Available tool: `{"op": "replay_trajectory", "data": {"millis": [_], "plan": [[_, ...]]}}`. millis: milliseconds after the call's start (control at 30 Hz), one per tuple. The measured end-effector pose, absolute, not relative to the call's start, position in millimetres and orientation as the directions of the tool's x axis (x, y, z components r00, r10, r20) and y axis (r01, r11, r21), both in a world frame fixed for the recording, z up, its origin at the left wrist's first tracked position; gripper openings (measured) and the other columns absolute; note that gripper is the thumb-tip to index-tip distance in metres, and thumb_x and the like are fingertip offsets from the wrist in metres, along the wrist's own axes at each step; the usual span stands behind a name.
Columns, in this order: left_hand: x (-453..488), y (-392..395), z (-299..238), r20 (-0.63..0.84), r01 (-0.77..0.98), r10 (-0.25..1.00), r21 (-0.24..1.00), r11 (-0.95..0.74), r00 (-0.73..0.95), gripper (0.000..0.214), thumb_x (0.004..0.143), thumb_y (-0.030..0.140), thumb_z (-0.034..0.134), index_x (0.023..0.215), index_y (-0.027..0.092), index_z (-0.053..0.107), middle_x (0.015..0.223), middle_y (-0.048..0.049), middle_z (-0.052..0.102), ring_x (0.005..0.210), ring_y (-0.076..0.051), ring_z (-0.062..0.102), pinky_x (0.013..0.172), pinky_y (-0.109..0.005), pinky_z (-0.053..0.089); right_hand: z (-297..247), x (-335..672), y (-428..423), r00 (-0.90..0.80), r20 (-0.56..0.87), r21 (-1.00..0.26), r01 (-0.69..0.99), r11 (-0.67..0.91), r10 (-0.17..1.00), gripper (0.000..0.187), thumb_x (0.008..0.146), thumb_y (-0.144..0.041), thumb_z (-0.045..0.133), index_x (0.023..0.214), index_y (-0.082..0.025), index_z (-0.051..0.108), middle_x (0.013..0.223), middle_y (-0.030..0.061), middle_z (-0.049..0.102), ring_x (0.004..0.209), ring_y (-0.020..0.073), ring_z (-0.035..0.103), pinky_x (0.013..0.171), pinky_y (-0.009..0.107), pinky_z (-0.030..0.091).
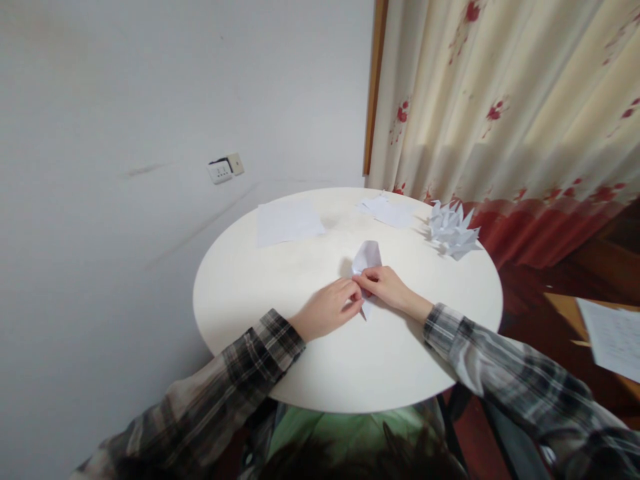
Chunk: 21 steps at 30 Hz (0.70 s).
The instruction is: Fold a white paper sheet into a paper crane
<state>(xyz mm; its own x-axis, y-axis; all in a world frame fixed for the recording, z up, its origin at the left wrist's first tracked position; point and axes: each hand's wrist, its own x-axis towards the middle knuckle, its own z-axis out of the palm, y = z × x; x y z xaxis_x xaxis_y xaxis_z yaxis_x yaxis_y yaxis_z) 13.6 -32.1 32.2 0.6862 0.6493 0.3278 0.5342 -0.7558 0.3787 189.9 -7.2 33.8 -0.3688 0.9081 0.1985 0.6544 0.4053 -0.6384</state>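
Observation:
A partly folded piece of white paper (367,255) is held between my two hands above the middle of the round white table (320,373). My left hand (333,308) grips its near left side, with thumb and fingers bent together. From the right, my right hand (387,287) pinches the paper's middle, its fingers curled over it. One wide flap of the paper rises beyond my fingers, and a narrow point sticks out below them. The creases under the fingers are hidden.
Flat white sheets (289,221) lie at the table's back left, smaller paper pieces (387,211) at the back. Folded paper cranes (453,230) are clustered near the right edge. A wall with a socket (220,171) is at left, a flowered curtain (490,100) at right.

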Motion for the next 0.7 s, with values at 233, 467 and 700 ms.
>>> {"op": "replay_trajectory", "data": {"millis": [233, 467, 700], "plan": [[10, -28, 28, 0.372, 0.434, 0.532, 0.318, -0.843, 0.760, 0.015, 0.088, 0.015, 0.043, 0.096, 0.019, 0.055, 0.094, -0.0035, 0.059, 0.091, -0.016, 0.054, 0.084, -0.027, 0.042, 24, 193, -3, -0.355, 0.187, -0.659, 0.646, 0.385, 0.916, 0.035, 0.081, -0.028, 0.046, 0.049, -0.016, 0.050, 0.045, -0.0034, 0.046, 0.046, 0.0079, 0.039, 0.049, 0.022, 0.026], [7, -29, 29, 0.302, 0.429, 0.472, 0.200, -0.881, 0.828, 0.026, 0.073, 0.007, 0.044, 0.093, 0.017, 0.058, 0.081, -0.0020, 0.060, 0.076, -0.016, 0.055, 0.074, -0.027, 0.043, 22, 194, -3, -0.349, 0.176, -0.690, 0.623, 0.368, 0.921, 0.030, 0.076, -0.024, 0.049, 0.047, -0.016, 0.048, 0.045, -0.0028, 0.048, 0.046, 0.0075, 0.039, 0.048, 0.022, 0.026], [6, -27, 28, 0.266, 0.431, 0.468, 0.189, -0.882, 0.843, 0.019, 0.081, 0.014, 0.046, 0.093, 0.019, 0.060, 0.074, 0.0006, 0.061, 0.067, -0.013, 0.056, 0.068, -0.023, 0.041, 23, 194, -3, -0.371, 0.150, -0.721, 0.593, 0.359, 0.916, 0.031, 0.078, -0.026, 0.049, 0.049, -0.016, 0.049, 0.048, -0.0022, 0.050, 0.046, 0.0078, 0.041, 0.049, 0.023, 0.027]]}}
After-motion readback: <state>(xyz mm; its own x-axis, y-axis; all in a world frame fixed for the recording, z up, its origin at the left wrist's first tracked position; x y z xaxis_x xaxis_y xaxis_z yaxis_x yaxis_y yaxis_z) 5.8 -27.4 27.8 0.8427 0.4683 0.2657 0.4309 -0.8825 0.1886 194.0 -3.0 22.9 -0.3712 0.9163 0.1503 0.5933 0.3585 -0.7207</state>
